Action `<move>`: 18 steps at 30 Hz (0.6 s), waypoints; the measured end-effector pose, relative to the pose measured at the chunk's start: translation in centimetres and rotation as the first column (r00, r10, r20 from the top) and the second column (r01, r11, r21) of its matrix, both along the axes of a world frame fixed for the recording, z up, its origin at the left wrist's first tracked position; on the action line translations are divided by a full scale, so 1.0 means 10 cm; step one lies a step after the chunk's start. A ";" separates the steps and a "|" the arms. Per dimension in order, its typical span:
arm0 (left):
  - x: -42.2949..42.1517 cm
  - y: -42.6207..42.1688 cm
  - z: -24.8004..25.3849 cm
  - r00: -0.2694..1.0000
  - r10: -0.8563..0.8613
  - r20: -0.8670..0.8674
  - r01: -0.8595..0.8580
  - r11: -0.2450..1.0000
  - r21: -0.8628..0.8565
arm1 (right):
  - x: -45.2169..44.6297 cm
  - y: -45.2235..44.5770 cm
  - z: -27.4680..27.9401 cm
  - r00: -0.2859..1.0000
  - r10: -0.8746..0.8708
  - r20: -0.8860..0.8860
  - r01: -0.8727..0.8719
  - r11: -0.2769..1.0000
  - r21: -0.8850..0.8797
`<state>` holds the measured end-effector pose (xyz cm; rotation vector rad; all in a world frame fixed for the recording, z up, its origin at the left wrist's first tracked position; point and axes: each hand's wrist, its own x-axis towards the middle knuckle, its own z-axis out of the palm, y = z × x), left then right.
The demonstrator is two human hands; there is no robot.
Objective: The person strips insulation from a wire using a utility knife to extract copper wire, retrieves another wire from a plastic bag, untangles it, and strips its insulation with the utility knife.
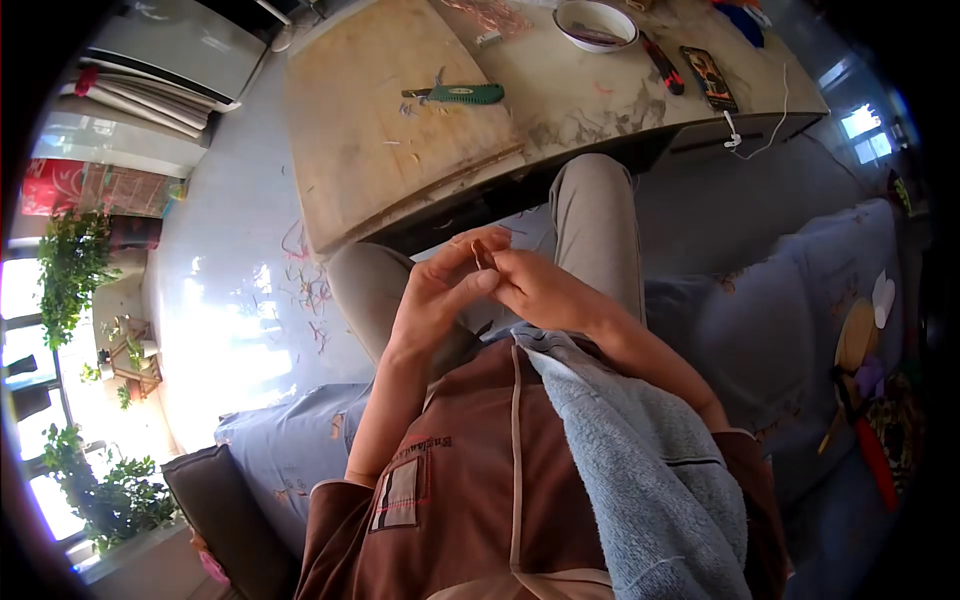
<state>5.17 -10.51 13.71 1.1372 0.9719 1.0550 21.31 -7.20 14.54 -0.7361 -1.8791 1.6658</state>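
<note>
My left hand (440,295) and my right hand (545,285) meet above my lap, in front of the table edge. Between their closed fingertips is a thin copper-coloured strand (477,256), too small to make out fully. Both hands pinch it, and the right thumb and fingers partly hide it. Beyond the hands, a green utility knife (466,94) lies on a wooden board (370,150), with small scraps beside its blade.
On the marbled table (570,110) stand a white bowl (597,24), a red-and-black tool (662,65) and a phone (709,78) beside a white cable (780,120). Thin reddish scraps (312,290) litter the floor at left. A light blue towel (640,450) hangs over my front.
</note>
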 end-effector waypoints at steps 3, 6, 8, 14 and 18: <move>0.03 0.01 0.00 0.996 -0.034 0.083 0.033 0.999 0.004 | 0.00 -0.04 -0.20 0.996 0.042 -0.078 -0.045 0.998 -0.035; -0.01 0.08 0.01 0.982 -0.116 0.151 0.130 0.988 -0.084 | 0.08 0.05 -0.14 0.951 0.305 0.058 -0.276 0.916 -0.292; 0.03 0.08 0.11 0.985 -0.132 0.114 0.145 0.982 -0.118 | 0.16 0.06 -0.04 0.955 0.297 0.014 -0.289 0.937 -0.199; 0.13 0.05 0.02 0.992 -0.120 0.022 0.121 0.992 -0.042 | 0.20 -0.02 -0.19 0.963 0.260 -0.069 -0.267 0.893 -0.363; 0.21 -0.05 0.07 0.998 -0.067 -0.003 0.066 0.984 -0.167 | 0.18 -0.12 -0.17 0.962 0.126 -0.241 -0.246 0.783 -0.571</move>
